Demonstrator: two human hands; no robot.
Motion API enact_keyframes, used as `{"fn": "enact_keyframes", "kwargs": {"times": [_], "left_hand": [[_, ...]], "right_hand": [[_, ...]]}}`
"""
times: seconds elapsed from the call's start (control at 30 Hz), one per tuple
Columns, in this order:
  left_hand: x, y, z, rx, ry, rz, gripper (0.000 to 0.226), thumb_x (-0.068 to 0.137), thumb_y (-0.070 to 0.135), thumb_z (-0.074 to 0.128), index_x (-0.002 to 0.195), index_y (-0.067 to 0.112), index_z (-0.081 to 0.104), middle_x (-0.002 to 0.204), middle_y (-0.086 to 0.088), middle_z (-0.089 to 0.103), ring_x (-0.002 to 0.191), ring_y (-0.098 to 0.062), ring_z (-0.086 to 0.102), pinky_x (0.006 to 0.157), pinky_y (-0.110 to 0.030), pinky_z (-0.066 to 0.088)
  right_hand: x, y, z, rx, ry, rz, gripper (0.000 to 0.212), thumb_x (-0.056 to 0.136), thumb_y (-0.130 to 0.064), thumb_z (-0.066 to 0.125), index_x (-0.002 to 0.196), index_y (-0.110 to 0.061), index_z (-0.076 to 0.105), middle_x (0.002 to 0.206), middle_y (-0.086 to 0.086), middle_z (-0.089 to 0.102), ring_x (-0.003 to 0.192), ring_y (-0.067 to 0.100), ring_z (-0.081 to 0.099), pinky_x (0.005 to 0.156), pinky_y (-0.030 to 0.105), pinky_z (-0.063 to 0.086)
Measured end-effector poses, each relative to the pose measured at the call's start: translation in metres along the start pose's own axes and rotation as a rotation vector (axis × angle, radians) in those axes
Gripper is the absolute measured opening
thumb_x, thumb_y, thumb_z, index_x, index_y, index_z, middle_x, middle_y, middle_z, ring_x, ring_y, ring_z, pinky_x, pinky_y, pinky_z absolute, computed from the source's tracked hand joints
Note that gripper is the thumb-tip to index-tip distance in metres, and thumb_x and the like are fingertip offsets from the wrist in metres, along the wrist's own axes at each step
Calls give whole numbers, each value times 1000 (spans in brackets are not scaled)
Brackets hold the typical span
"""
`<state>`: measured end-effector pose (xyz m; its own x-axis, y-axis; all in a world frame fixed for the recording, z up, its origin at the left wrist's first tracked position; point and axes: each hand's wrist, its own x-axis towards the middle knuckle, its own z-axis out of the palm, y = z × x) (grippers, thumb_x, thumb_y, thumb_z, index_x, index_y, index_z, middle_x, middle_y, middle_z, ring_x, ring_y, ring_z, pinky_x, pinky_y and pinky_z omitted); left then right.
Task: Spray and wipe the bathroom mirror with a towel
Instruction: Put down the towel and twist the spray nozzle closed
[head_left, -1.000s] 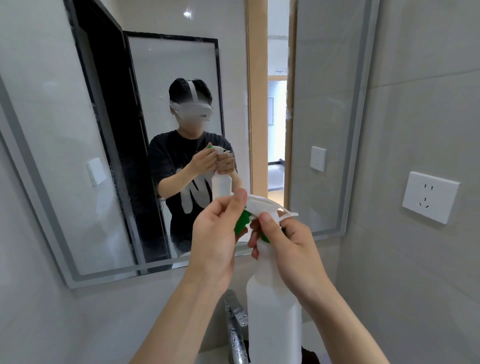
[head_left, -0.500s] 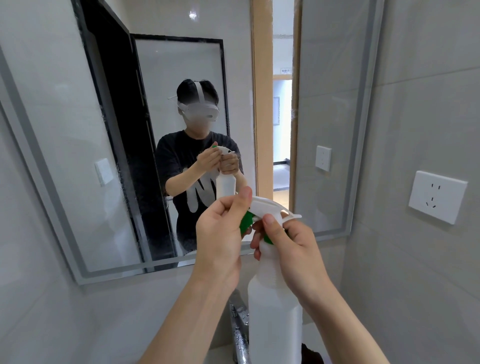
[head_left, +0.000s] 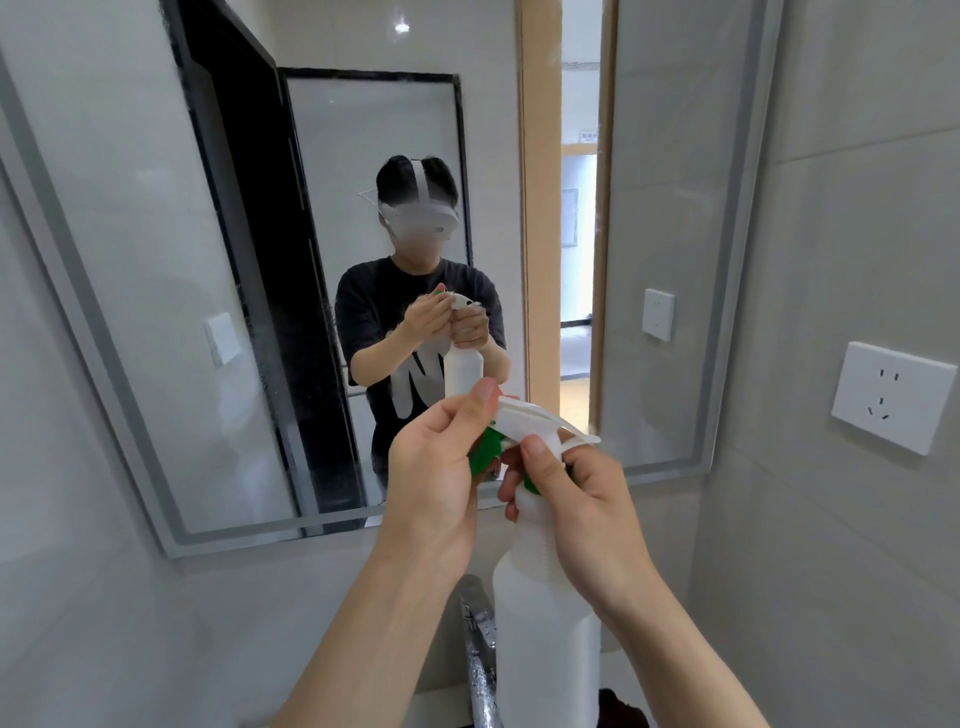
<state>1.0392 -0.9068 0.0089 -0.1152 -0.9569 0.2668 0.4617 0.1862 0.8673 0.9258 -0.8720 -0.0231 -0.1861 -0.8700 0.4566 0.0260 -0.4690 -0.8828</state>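
Note:
A white spray bottle (head_left: 545, 613) with a white and green trigger head is held upright in front of the bathroom mirror (head_left: 156, 260). My right hand (head_left: 576, 509) grips its neck just under the head. My left hand (head_left: 436, 483) pinches the nozzle end of the head, with the thumb on top. The nozzle points toward the mirror, a short way off the glass. The mirror reflects a person holding the same bottle. No towel is in view.
A chrome tap (head_left: 480, 654) stands below the bottle, partly hidden by it. A white wall socket (head_left: 891, 397) sits on the tiled wall at the right. The mirror's frame (head_left: 727, 260) runs close to that wall.
My view has shifted left, so the mirror and socket have slid right in the frame. Both hands keep the same hold on the bottle's head and neck.

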Motion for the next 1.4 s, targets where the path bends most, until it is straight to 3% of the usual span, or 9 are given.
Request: {"fn": "enact_keyframes", "kwargs": {"times": [0.2,0.4,0.6,0.73,0.9,1.03,1.13,1.27,1.4], "left_hand": [[-4,1,6,-39,-73,-18,34,79,37,68,101,12,75,92,-10,74,66,-21,63,49,-33,44],[-1,-6,16,16,-4,10,43,83,36,70,95,-6,70,80,-21,63,52,-25,52,43,-31,40],[-2,-19,20,-32,-11,-9,45,82,35,67,109,-1,72,82,-16,66,59,-25,51,49,-33,42],[1,-21,28,-32,4,-64,52,76,51,68,102,6,74,85,-12,71,60,-18,57,53,-32,43],[2,-28,45,36,59,-41,54,83,38,73,103,-12,69,82,-16,69,58,-20,57,47,-32,43],[-5,-37,49,9,-17,-43,47,90,31,66,112,-11,66,98,-18,72,65,-24,60,52,-34,43],[-15,-44,54,-56,-112,-138,40,89,30,59,117,3,64,109,-14,74,70,-24,59,59,-35,42],[-21,-54,56,-1,-168,-170,45,85,44,68,104,3,64,97,-22,60,75,-26,57,61,-34,46],[-37,-59,48,-34,-226,-159,24,87,26,68,98,5,69,96,-14,67,81,-25,62,65,-34,51]], "right_hand": [[5,2,-4,31,19,-12,44,102,-27,56,70,3,64,71,19,68,63,19,61,65,34,50],[6,1,-12,52,18,-8,47,105,-20,53,71,10,63,79,22,67,63,17,60,61,25,50],[7,0,-24,125,-18,58,41,104,-18,52,74,6,66,75,26,67,62,22,59,62,26,52],[8,0,-33,156,-32,107,39,105,-19,51,75,1,66,72,20,66,60,25,56,59,24,50],[6,2,-46,151,-18,113,39,105,-21,52,76,-1,69,72,19,67,62,24,58,62,27,51],[-2,6,-60,149,14,105,37,105,-20,52,77,-4,69,68,14,66,62,24,58,62,26,50],[-10,10,-69,169,73,130,35,104,-19,54,74,-7,68,66,12,66,61,25,57,62,30,49],[-31,7,-76,127,137,141,33,103,-18,55,75,-6,68,67,13,65,60,22,59,62,31,51],[-63,2,-71,67,228,128,29,103,-21,57,80,-7,69,69,14,65,61,19,60,63,30,51]]}}
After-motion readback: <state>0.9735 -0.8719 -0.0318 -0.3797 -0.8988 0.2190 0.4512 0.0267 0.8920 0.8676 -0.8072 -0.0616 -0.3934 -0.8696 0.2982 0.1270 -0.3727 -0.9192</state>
